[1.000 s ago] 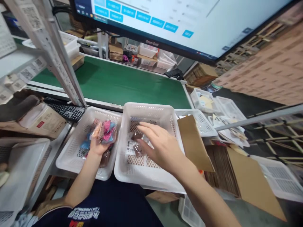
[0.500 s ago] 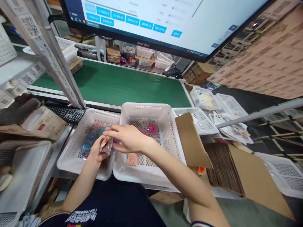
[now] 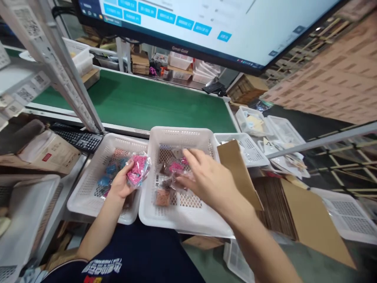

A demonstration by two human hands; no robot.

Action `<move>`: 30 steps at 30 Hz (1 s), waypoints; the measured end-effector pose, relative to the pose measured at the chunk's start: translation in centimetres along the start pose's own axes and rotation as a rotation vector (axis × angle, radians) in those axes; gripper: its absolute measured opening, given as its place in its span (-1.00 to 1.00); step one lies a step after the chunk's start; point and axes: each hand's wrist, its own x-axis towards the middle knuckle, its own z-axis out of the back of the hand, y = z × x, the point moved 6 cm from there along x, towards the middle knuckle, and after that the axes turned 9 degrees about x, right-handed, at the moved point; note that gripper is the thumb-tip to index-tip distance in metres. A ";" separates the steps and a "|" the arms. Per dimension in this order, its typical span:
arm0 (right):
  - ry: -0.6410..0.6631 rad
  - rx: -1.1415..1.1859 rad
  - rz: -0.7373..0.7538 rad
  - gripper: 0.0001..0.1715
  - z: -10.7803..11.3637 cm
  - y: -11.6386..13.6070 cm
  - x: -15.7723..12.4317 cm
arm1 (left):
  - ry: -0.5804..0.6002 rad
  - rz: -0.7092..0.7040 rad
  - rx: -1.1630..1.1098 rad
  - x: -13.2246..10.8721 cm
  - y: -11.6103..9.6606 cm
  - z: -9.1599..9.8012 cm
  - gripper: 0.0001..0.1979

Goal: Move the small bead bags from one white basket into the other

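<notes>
Two white perforated baskets sit side by side in front of me. My left hand hovers over the left basket and is closed on a clear packet with pink contents. Blue and pink packets lie in that basket beneath it. My right hand reaches into the middle basket, fingers bent over small clear packets, one pink, one brown, and a labelled one. Whether the fingers pinch a packet I cannot make out.
A green conveyor belt runs behind the baskets under a large monitor. A keyboard lies at left beside a slanted metal post. Cardboard flaps and more white baskets crowd the right.
My right hand left my left hand and moved right into the middle basket. My left hand now holds up a pink packet over the left basket.
</notes>
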 end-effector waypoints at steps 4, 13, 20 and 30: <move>0.177 0.448 -0.015 0.03 -6.2 3.6 4.2 | 0.027 -0.198 0.162 -0.5 0.3 -0.8 -0.53; 0.060 1.305 -0.238 -0.67 -8.1 -1.6 7.4 | 0.119 -0.306 0.280 -2.6 -1.5 -0.4 -0.38; 0.287 1.566 -0.270 -0.49 -7.8 -0.4 6.0 | 0.059 -0.334 0.412 -1.8 -0.3 -1.4 -0.31; -0.211 0.435 -0.017 0.02 -1.5 -4.6 2.1 | 0.130 -0.250 0.274 -1.0 -1.5 -0.8 -0.43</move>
